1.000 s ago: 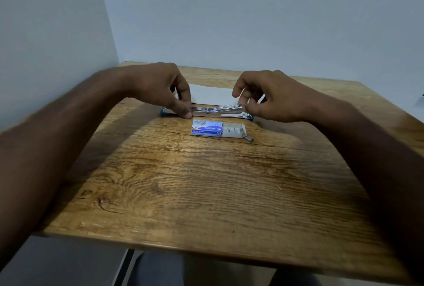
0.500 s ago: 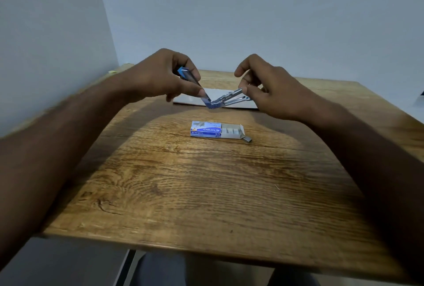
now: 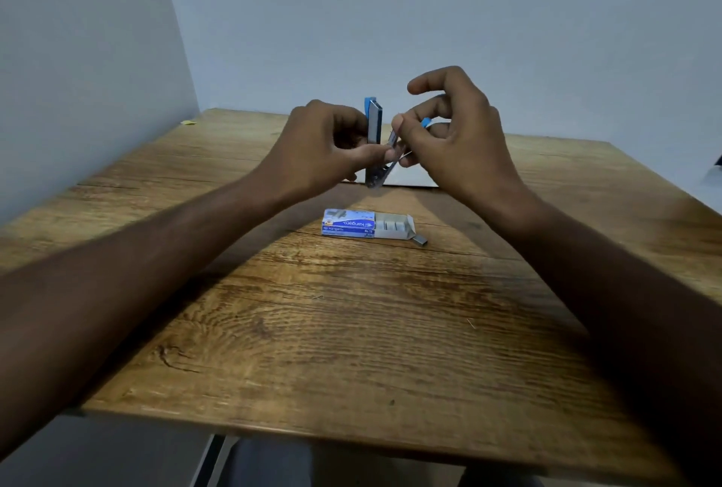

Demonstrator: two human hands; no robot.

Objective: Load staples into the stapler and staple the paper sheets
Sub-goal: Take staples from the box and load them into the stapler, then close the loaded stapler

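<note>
A small blue and silver stapler [image 3: 374, 126] is held up above the table, hinged open in a narrow V. My left hand [image 3: 324, 146] grips its upright blue arm between thumb and fingers. My right hand [image 3: 453, 131] pinches the other, tilted metal arm. Below them on the table lies an open blue and white staple box [image 3: 365, 226] with staple strips showing at its right end. One loose staple strip [image 3: 420, 240] rests by the box flap. The white paper sheets [image 3: 410, 178] lie flat behind my hands, mostly hidden.
The wooden table [image 3: 351, 330] stands in a corner between two pale walls. A small yellow scrap [image 3: 188, 122] lies at the far left corner. A few stray staples dot the near tabletop.
Both hands lifted the stapler off the table and swung it from lying flat to nearly upright, folding its two arms closer together.
</note>
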